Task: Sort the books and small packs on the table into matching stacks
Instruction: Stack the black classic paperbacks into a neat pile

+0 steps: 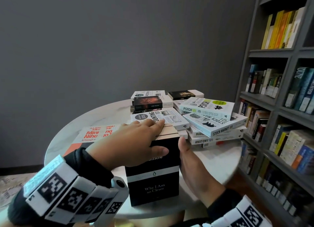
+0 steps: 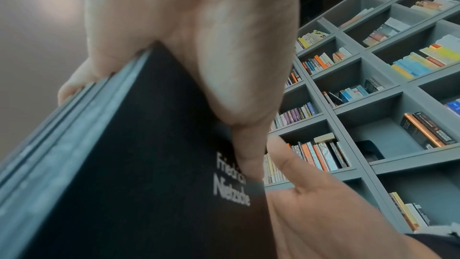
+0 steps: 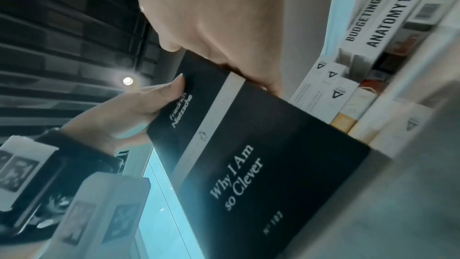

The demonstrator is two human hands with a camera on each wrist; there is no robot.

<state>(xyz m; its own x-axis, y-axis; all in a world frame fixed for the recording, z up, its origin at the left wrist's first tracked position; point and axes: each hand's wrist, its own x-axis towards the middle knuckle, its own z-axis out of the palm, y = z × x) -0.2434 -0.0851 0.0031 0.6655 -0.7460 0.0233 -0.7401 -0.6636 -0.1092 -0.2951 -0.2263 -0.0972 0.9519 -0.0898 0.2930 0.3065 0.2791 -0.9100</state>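
A stack of thin black books [image 1: 153, 175], front cover "Why I Am so Clever", stands upright near the front edge of the round white table [image 1: 212, 160]. My left hand [image 1: 153, 138] grips its top: fingers lie over the page edges and the thumb presses the front cover. The left wrist view shows that thumb [image 2: 246, 145] on the cover [image 2: 124, 164]. My right hand [image 1: 186, 158] lies against the stack's right side with its thumb straight up; its fingers are hidden. The right wrist view shows the cover [image 3: 248, 155] with my right hand [image 3: 224, 17] at its upper corner.
White "101" books [image 1: 214, 125] lie piled loosely at the right of the table, with "Accounting 101" [image 1: 171, 119] just behind the stack. A pile of dark-covered books [image 1: 149, 102] sits at the back. A red and white book [image 1: 95, 133] lies flat at left. Bookshelves [image 1: 280, 108] stand close on the right.
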